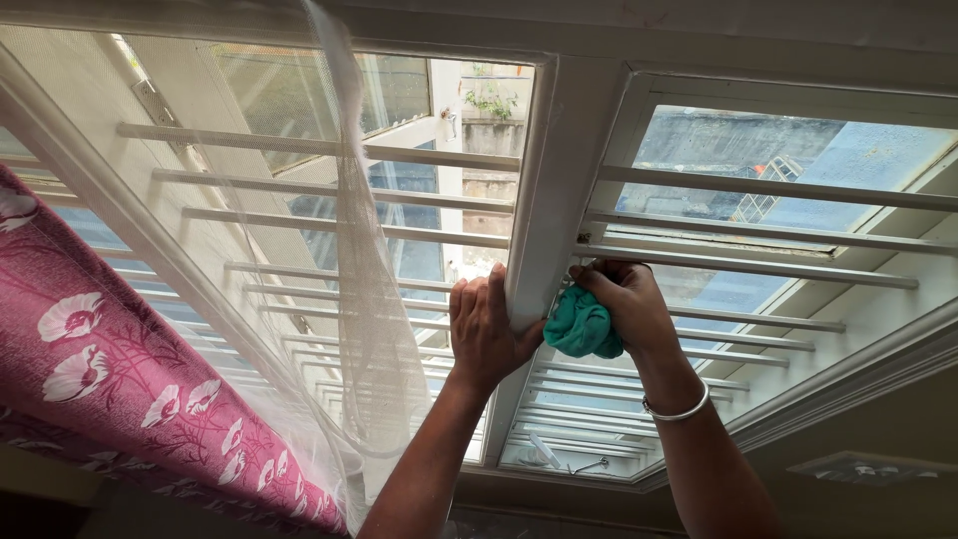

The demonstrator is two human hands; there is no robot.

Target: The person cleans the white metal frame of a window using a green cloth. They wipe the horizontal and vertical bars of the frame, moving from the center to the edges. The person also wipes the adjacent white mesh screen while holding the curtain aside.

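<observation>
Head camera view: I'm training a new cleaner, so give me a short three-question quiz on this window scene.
1. True or false: the right hand grips a teal cloth.
2. What does the left hand press on? A) pink floral curtain B) white centre post of the window C) sheer net curtain
3. What is worn on the right wrist?

Key: 1 true; 2 B; 3 a silver bangle.
</observation>
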